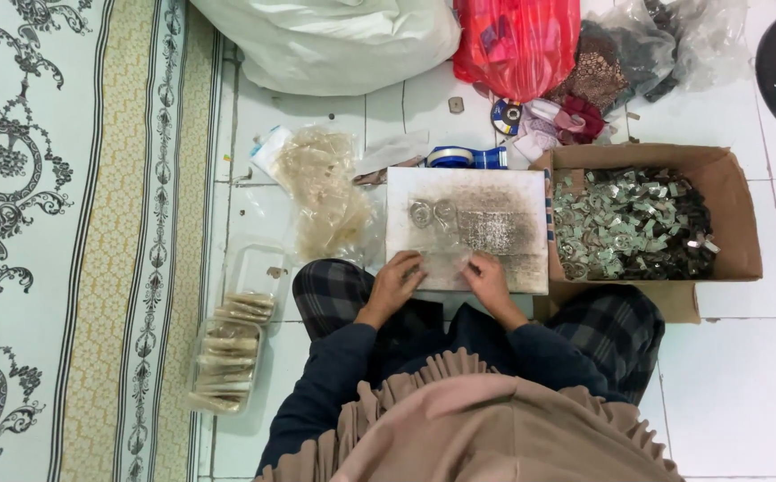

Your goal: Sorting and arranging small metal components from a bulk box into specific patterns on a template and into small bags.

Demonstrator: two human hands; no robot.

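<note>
Clear plastic bag point(446, 261) pinched between both hands on the board point(513, 192).

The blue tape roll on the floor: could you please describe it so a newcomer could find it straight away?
Start at the open cardboard box of small metal pieces. Just beyond the worn square board beside it lies the blue tape roll, flat on the white tiles. It is the only bright blue ring there.

Home floor workspace: tiles point(745, 375), patterned rug point(66, 241).
</note>
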